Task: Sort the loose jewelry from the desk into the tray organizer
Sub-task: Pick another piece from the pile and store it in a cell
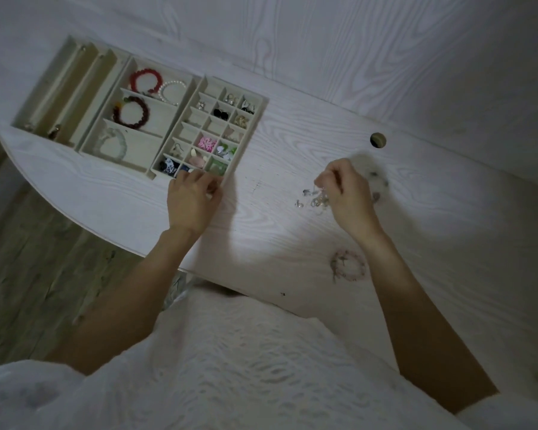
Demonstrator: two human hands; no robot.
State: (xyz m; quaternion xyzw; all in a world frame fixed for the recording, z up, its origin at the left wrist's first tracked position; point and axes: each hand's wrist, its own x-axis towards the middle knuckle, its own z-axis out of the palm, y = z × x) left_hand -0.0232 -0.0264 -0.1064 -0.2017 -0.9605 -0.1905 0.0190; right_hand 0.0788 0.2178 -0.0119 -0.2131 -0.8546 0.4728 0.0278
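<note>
The left hand (193,201) rests at the near corner of the tray organizer (260,114), its fingers curled over the rim by the closest small compartments; whether they pinch anything there I cannot tell. The right hand (348,193) hovers low over the white surface (277,231), well apart from the left, fingertips drawn together in a pinch on a small piece from the loose jewelry (312,198), a scatter of pale, clear bits lying just left of that hand; a blurred cluster sits just beyond it. A pinkish beaded bracelet (348,265) lies beside the right forearm, nearer the person. Beyond the left hand, the organizer's grid holds a pink flower piece (206,143), green and dark bits; further left, wider compartments hold a red bracelet (145,80), a pearl bracelet (171,91) and a dark red bracelet (131,112).
</note>
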